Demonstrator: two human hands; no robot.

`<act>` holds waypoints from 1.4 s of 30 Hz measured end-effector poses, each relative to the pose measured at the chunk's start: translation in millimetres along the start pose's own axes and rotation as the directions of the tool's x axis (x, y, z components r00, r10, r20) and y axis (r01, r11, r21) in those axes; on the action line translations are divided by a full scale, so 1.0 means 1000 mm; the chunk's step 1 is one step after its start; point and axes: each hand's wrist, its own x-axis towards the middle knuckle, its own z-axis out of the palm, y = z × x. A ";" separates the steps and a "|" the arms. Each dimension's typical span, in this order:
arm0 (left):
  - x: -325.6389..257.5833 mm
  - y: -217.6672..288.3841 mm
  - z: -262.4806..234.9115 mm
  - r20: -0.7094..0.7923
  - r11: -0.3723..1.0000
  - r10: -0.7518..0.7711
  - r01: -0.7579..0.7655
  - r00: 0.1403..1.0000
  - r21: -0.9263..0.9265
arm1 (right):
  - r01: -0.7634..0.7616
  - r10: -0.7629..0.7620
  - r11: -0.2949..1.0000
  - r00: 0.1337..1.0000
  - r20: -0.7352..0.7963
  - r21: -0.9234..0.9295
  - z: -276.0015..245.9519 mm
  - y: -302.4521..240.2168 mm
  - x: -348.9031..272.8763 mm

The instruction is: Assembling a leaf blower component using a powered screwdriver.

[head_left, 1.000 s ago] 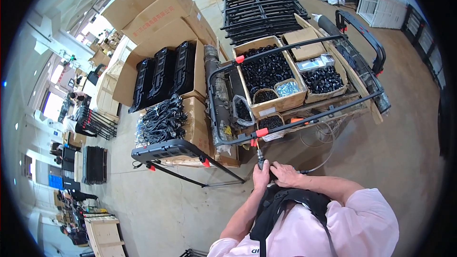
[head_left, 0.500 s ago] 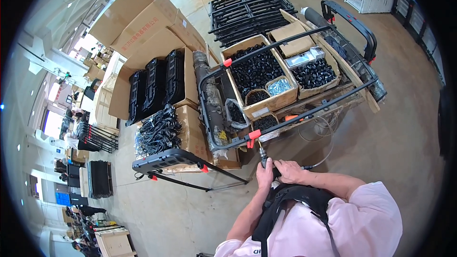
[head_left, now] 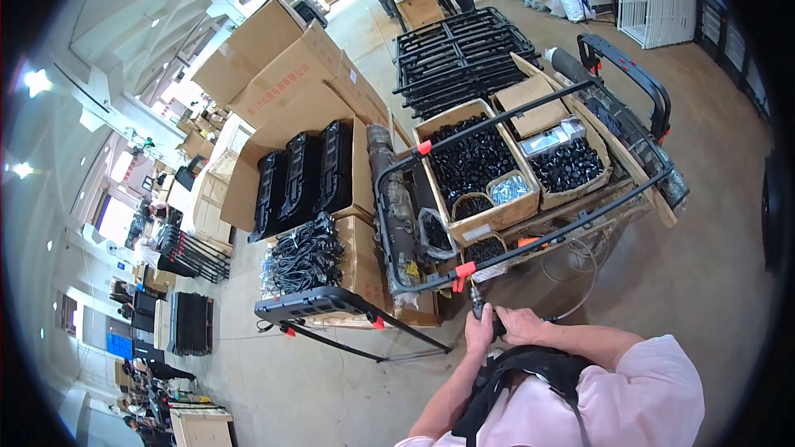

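the left hand [head_left: 479, 333] and right hand [head_left: 522, 327] are holding a power driver [head_left: 477, 306] just off the near edge of a black tubular frame [head_left: 585, 218], each grip wrapping around the tool. its bit is pointing up toward a red clip [head_left: 465, 270]; contact is too small to tell. concrete floor [head_left: 323, 381] is stretching widely leftward, and rightward beyond a thin hose [head_left: 566, 315].

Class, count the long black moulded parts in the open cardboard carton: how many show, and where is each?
3: the left part, the middle part and the right part, side by side in the carton. More may be hidden beneath them.
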 end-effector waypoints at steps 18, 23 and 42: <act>0.014 0.011 0.000 0.029 1.000 0.017 -0.017 0.999 0.002 | 0.014 -0.012 0.999 0.999 0.043 -0.049 -0.010 -0.003 0.011; 0.012 0.005 -0.002 0.012 0.999 0.015 -0.014 1.000 -0.049 | 0.061 -0.064 0.996 0.996 -0.058 -0.058 0.001 -0.010 0.009; -0.002 -0.010 -0.013 0.177 0.993 0.015 0.006 0.984 -0.117 | 0.014 -0.021 0.995 0.997 -0.068 -0.102 0.004 -0.029 -0.008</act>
